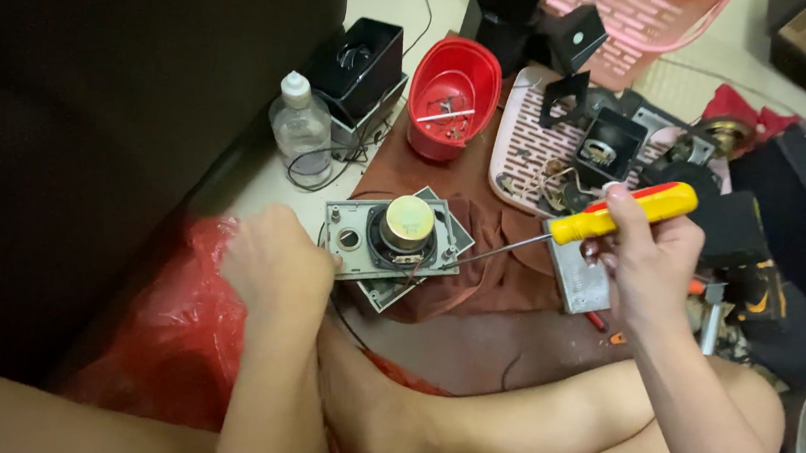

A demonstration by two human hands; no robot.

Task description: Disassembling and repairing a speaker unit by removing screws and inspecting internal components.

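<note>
My right hand (645,260) grips a screwdriver (615,213) with a yellow and red handle; its thin shaft slants down left, and the tip touches the right edge of a grey speaker panel (349,241). The panel lies face down on a brown cloth (491,262), with a round speaker magnet (409,222) standing up from it. My left hand (271,264) presses on the panel's left edge and holds it steady. A second grey panel lies partly hidden under the first.
A red bowl (454,87) with small parts, a clear plastic bottle (301,127), a black speaker box (359,60), a pink basket lid (524,150) with loose parts and a pink basket (649,25) lie beyond. A red plastic bag (175,324) sits left. My bare legs are crossed below.
</note>
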